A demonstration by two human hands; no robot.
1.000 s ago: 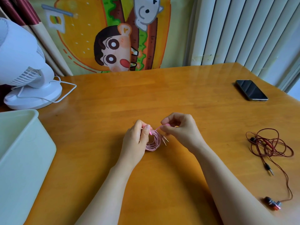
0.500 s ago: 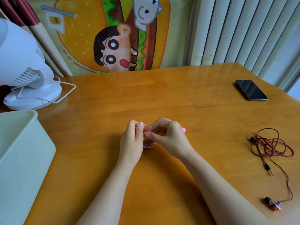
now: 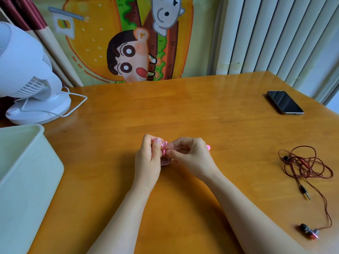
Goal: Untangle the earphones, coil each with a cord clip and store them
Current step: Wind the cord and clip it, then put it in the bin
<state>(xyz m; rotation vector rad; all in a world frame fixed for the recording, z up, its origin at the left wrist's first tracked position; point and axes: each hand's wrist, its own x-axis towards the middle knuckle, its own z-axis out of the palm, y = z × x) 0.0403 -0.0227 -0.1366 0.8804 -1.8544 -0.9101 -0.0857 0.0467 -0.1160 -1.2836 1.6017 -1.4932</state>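
Observation:
A small coil of pink earphones (image 3: 166, 160) sits between my two hands at the table's middle, mostly hidden by them. My left hand (image 3: 147, 158) pinches the coil's top between thumb and fingers. My right hand (image 3: 190, 155) pinches a pink cord clip (image 3: 163, 152) against the coil; a pink tip (image 3: 208, 147) pokes out behind its knuckles. Dark red earphones (image 3: 305, 166) lie loose and tangled at the right, their plug (image 3: 305, 193) and one earbud (image 3: 309, 232) trailing toward the near edge.
A pale green bin (image 3: 27, 171) stands at the near left. A white desk fan (image 3: 29, 77) with its cable sits at the back left. A black phone (image 3: 284, 102) lies at the back right. The wooden table (image 3: 183, 110) ends at a curtain.
My right hand has closed in on the left, covering the pink coil that lay open to view a second ago. The clip now shows between the two thumbs.

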